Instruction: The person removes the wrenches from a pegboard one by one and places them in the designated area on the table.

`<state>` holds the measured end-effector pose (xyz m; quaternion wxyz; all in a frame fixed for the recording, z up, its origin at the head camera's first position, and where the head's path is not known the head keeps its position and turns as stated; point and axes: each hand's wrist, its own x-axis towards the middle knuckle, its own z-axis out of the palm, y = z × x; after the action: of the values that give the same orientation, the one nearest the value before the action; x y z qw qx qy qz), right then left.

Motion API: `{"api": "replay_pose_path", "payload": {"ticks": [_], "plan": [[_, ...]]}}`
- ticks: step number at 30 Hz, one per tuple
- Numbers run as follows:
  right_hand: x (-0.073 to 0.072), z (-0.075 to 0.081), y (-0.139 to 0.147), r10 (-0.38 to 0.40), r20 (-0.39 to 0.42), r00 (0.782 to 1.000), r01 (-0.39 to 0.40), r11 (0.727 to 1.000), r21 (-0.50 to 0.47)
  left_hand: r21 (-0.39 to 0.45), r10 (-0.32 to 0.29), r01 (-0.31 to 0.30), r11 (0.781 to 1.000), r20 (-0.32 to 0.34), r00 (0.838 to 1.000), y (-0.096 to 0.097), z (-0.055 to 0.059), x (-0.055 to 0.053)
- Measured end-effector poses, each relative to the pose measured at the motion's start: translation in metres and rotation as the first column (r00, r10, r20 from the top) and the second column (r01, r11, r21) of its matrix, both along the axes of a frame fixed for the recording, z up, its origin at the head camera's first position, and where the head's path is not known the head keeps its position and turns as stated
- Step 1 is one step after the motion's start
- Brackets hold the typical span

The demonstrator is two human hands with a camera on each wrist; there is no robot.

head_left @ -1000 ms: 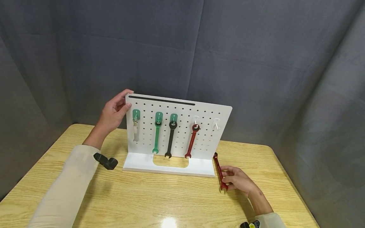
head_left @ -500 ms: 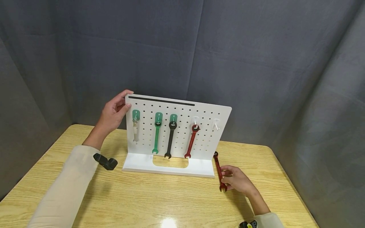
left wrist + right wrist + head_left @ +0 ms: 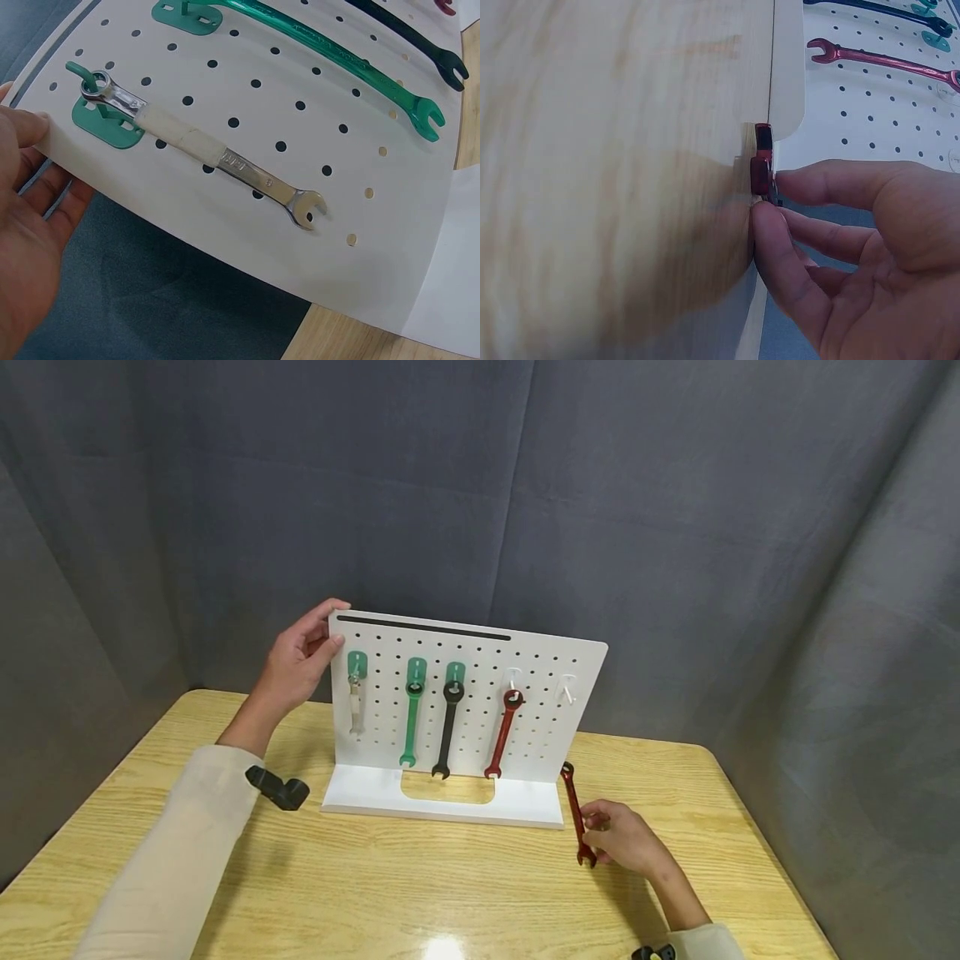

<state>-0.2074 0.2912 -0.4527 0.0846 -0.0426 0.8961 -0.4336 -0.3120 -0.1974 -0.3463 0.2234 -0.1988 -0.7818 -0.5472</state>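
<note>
My left hand [image 3: 292,664] pinches the upper left corner of a white pegboard [image 3: 390,743], thumb in front and other fingers partly behind it. From its hooks hang a silver wrench [image 3: 247,169] with a pale wrap on the handle, a green wrench [image 3: 412,727], a black wrench [image 3: 448,731] and a red wrench [image 3: 504,735]. At the far right a white hook [image 3: 567,689] holds nothing. Beside the right end of the base, my right hand [image 3: 626,839] pinches a dark red wrench [image 3: 576,814] near its open-jawed end; its ring end points toward the board.
The pegboard's white base [image 3: 367,789] stands on a wooden table [image 3: 375,885]. A grey curtain [image 3: 637,543] hangs behind the table and along both sides. Green hook plates [image 3: 105,124] and white ones hold the hooks on the board.
My right hand and the dark red wrench have shifted very slightly left, and the wrench has turned a little. My left hand keeps its grip on the board's corner.
</note>
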Motion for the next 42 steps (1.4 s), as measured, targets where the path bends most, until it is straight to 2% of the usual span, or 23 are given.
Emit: {"api": "replay_pose_path", "payload": {"ticks": [8,17,23,28,42], "plan": [[-0.001,0.000,0.002,0.008,-0.011,1.000,-0.008,1.000,0.019,0.005,-0.001,0.001,1.000,-0.008,1.000,0.000,-0.001,-0.001],[0.003,0.005,0.001,0.001,-0.068,0.998,0.003,0.998,0.061,0.004,-0.025,0.025,1.000,-0.045,0.999,0.001,-0.001,-0.002],[0.005,0.010,-0.006,-0.015,-0.128,0.992,0.020,0.999,0.042,-0.016,-0.021,0.021,1.000,-0.035,0.999,0.000,0.000,0.001],[0.004,0.012,-0.016,-0.001,-0.159,0.987,0.001,1.000,-0.001,-0.017,-0.021,0.021,1.000,-0.031,0.999,-0.001,-0.001,0.000],[-0.006,0.011,-0.042,0.077,-0.290,0.954,-0.080,0.997,0.002,-0.044,-0.009,0.007,0.999,-0.049,0.999,-0.002,-0.001,-0.004]]}}
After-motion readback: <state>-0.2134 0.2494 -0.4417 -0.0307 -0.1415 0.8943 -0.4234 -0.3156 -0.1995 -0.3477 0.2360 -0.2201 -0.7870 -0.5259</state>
